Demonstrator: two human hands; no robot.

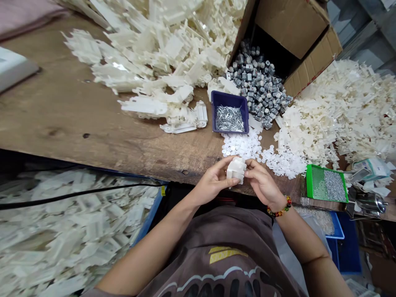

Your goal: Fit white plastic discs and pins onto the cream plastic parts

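Observation:
Close to the table's front edge, my left hand (210, 183) is closed around a small white plastic housing (236, 170), thumb in front and fingers behind. From the other side my right hand (260, 179) pinches at the housing's right edge; whether a smaller piece sits between its fingertips is hidden. Small white plastic discs (243, 145) lie scattered just beyond the hands. Behind them stands a dark blue bin (214, 117) holding thin metal pins (229, 118).
Grey metal motors (258, 82) spill from a cardboard box (291, 24). White plastic parts form heaps at the back (173, 45) and right (349, 107). A green tray (309, 181) of tiny metal pieces stands front right. Lower left, a large container holds white parts (71, 231).

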